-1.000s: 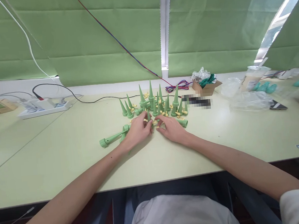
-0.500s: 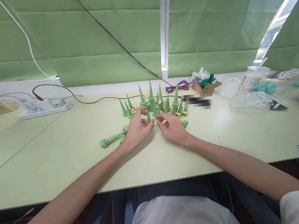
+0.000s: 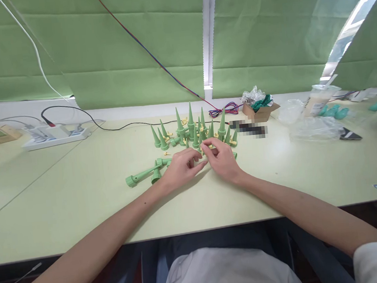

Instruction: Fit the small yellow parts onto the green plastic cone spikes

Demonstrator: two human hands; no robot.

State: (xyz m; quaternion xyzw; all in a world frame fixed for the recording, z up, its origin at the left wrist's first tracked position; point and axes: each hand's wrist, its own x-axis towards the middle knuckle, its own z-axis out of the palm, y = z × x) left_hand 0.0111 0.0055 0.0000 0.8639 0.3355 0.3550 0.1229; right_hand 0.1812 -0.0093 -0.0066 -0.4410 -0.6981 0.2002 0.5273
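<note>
Several green plastic watering spikes stand point-up in a cluster in front of me, with small yellow valves among them. More green spikes lie on their sides at the near left, one long spike reaching out furthest. My left hand is at the near side of the cluster, fingers curled and thumb stretched out apart from them, close to the other hand. My right hand pinches a small yellow valve at its fingertips, mostly hidden. A loose yellow valve lies left of the standing spikes.
A power strip with plugs sits at the left back. Behind the spikes are a coiled red-blue wire and a small cardboard box. Further right are a drink cup, plastic bags and a dark phone.
My left hand has moved right and slightly nearer, uncovering the loose yellow valve and the lying spikes. My right hand has shifted a little, its fingertips raised and pinched together.
</note>
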